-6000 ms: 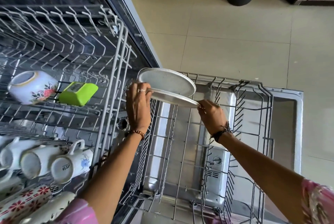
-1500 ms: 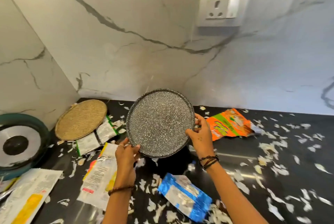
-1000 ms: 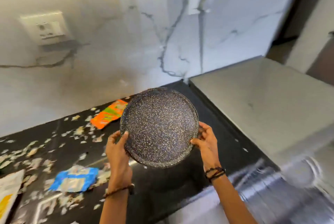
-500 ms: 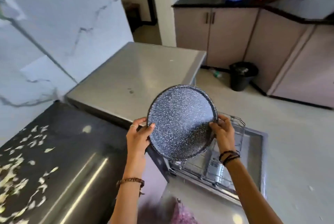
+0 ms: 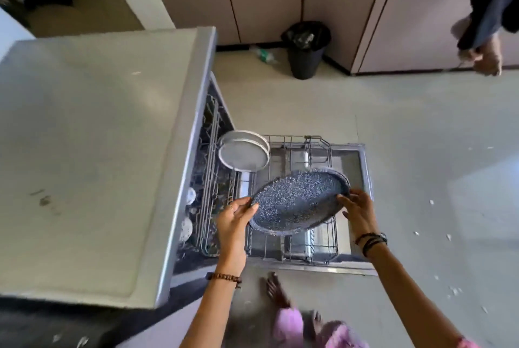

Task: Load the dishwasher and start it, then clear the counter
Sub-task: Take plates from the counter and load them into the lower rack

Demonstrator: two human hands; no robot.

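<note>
No brand, label or writing can be read anywhere in your view. At the left, the dishwasher (image 5: 92, 151) shows you only its grey top and a dark slice of its inside past the right edge; the wire upper rack (image 5: 209, 179) there is mostly hidden, and the pale shapes in it are too blurred to name. The lower rack (image 5: 320, 246) is pulled out over the open door. Two steel plates (image 5: 243, 155) stand tilted at its rear left corner, one behind the other.

Your left hand (image 5: 234, 222) holds the left rim of the speckled plate (image 5: 299, 201), thumb on top and fingers curled under. The plate is tilted above the middle of the lower rack, not touching it as far as you can tell, and hides the tines below. Your right hand (image 5: 356, 211) grips the right rim, fingers curled round the edge.

A black bin (image 5: 304, 48) stands by the cabinets. At the top right corner, another person's hand (image 5: 487, 60) is cut off and blurred.
</note>
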